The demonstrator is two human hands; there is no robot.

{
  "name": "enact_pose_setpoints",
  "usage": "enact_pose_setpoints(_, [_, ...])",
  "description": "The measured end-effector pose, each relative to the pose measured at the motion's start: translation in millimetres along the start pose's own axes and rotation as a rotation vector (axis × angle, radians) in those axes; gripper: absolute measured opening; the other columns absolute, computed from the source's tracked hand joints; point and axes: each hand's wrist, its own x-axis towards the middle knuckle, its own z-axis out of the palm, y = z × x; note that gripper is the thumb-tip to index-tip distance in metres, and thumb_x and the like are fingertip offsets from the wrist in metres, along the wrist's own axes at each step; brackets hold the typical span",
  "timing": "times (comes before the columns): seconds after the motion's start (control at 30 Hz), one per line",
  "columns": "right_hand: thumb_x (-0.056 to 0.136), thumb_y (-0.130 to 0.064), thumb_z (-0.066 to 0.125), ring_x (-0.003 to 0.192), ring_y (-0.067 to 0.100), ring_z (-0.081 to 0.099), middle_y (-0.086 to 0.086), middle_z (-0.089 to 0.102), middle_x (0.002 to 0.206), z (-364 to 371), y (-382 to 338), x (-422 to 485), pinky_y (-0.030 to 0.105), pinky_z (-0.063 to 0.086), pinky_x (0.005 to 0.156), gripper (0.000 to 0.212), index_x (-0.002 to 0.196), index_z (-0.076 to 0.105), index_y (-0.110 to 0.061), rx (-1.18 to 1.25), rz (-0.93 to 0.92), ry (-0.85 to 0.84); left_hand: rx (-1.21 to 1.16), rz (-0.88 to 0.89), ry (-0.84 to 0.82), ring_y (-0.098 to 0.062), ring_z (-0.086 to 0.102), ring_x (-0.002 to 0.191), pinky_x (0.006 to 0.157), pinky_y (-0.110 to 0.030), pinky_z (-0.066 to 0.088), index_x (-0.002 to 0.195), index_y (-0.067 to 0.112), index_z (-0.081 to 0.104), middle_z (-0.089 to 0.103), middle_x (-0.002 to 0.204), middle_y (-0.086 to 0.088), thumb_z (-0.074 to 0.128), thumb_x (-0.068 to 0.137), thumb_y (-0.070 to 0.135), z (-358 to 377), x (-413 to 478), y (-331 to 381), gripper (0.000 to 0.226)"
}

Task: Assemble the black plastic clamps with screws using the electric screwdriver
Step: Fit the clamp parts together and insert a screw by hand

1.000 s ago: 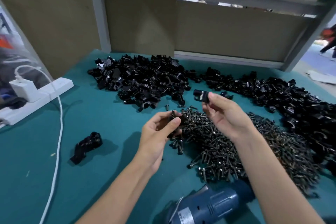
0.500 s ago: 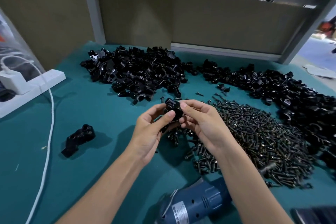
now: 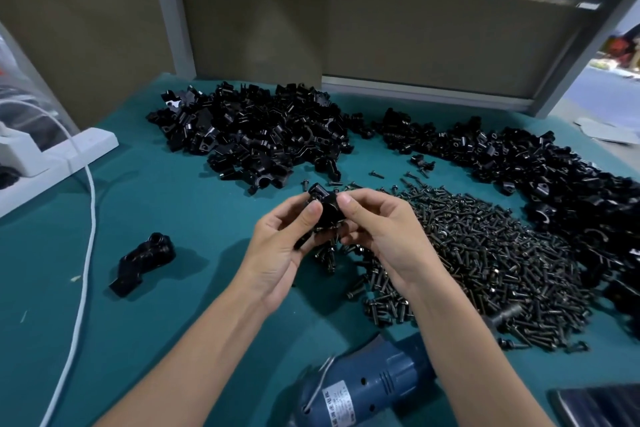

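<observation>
Centrally, one black plastic clamp is sitting between both hands, raised above the near-left edge of the screw heap. It is showing as glossy and blocky, with a rounded collar at its far end. The left hand is pinching it from the left, thumb on top and fingers curled beneath. The right hand is pinching it from the right in the same way.

Fingers are covering the clamp's lower half, so whether a screw is seated in it cannot be told. The electric screwdriver, blue with a label, is lying on the table at the near edge, its front end passing behind the right forearm. A dark flat item is being cut off at the near right corner.

Loose clamp parts are lying in two heaps: one far left, one running along the right. A joined black clamp piece is lying alone at the left, near a white cable trailing from a power strip.
</observation>
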Motion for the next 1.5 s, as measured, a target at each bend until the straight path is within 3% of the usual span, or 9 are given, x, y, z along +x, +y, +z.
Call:
enact_pose_setpoints(0.13, [0.096,-0.027,0.059,0.066,0.013,0.063,-0.001,0.074,0.082,-12.8,-7.6,11.8,0.023,0.056,0.061,0.02,0.091,0.075,-0.017,-0.14,-0.032,0.202,-0.087,-0.021,0.052,-0.015,0.071,0.091,0.08,-0.028,0.059,0.092,0.007,0.073,0.075,0.097,-0.008,0.073,0.068,0.019,-3.1,3.3,1.0,0.027])
enact_pose_setpoints(0.27, [0.097,-0.017,0.058,0.077,0.02,0.068,-0.006,0.073,0.094,-59.0,-15.1,45.2,0.031,0.054,0.066,0.016,0.101,0.073,-0.02,-1.036,-0.255,0.455,-0.187,-0.079,0.051,-0.022,0.073,0.094,0.086,-0.034,0.059,0.079,0.012,0.08,0.074,0.105,-0.014,0.073,0.071,0.015,-5.3,4.7,4.1,0.011])
enact_pose_setpoints(0.37, [0.098,-0.008,0.053,0.088,0.024,0.068,0.005,0.073,0.107,-87.1,-9.2,74.8,0.032,0.054,0.074,0.025,0.111,0.072,-0.015,-1.234,-0.108,0.405,-0.224,-0.11,0.057,-0.027,0.072,0.098,0.082,-0.034,0.06,0.08,0.008,0.079,0.072,0.111,-0.019,0.072,0.072,0.012,-3.8,4.6,4.3,0.011])
enact_pose_setpoints(0.5, [0.1,-0.005,0.047,0.05,0.018,0.053,0.015,0.073,0.104,-94.9,7.6,102.0,0.025,0.044,0.05,0.032,0.126,0.064,-0.007,-1.376,0.041,0.201,-0.197,-0.109,0.061,-0.025,0.073,0.095,0.075,-0.031,0.061,0.095,-0.002,0.069,0.073,0.106,-0.019,0.07,0.074,0.011,-0.7,5.0,2.9,0.025])
enact_pose_setpoints(0.77, [0.089,-0.007,0.069,0.086,0.027,0.066,0.014,0.072,0.096,-87.2,4.8,114.2,0.033,0.052,0.076,0.009,0.095,0.074,-0.003,-1.341,0.075,0.246,-0.148,-0.128,0.055,-0.026,0.071,0.098,0.078,-0.029,0.06,0.112,-0.007,0.062,0.072,0.11,-0.02,0.072,0.071,0.015,1.8,4.8,3.7,0.048])
enact_pose_setpoints(0.9, [0.086,-0.017,0.074,0.071,0.01,0.064,-0.002,0.071,0.076,-76.3,-12.3,87.2,0.023,0.046,0.067,0.007,0.085,0.069,-0.013,-0.813,-0.046,0.361,-0.152,-0.111,0.058,-0.025,0.072,0.097,0.077,-0.028,0.06,0.104,-0.004,0.065,0.074,0.107,-0.017,0.071,0.073,0.016,0.4,5.5,3.9,0.037])
enact_pose_setpoints(1.0, [0.083,-0.012,0.076,0.066,0.003,0.068,-0.007,0.073,0.07,-50.2,-21.6,50.5,0.015,0.049,0.065,0.011,0.083,0.069,-0.02,-0.52,-0.192,0.197,-0.172,-0.099,0.075,-0.024,0.071,0.097,0.078,-0.03,0.06,0.1,-0.003,0.065,0.073,0.107,-0.018,0.07,0.074,0.015,0.6,7.0,1.5,0.032])
enact_pose_setpoints(1.27, [0.082,-0.013,0.078,0.08,0.007,0.068,-0.008,0.072,0.081,-13.4,-8.9,12.3,0.034,0.055,0.084,0.011,0.084,0.069,-0.019,-0.571,-0.297,0.116,-0.13,-0.045,0.051,-0.022,0.069,0.099,0.077,-0.028,0.058,0.104,-0.004,0.063,0.072,0.104,-0.015,0.066,0.077,0.014,0.2,7.5,-1.4,0.033])
enact_pose_setpoints(1.5, [0.081,-0.008,0.078,0.074,0.004,0.064,-0.011,0.068,0.077,-5.3,-2.7,10.9,0.016,0.05,0.071,0.013,0.079,0.066,-0.013,-0.642,-0.442,0.125,-0.155,-0.057,0.052,-0.023,0.07,0.098,0.078,-0.027,0.059,0.107,-0.003,0.061,0.071,0.106,-0.016,0.066,0.078,0.015,0.1,6.1,1.0,0.035])
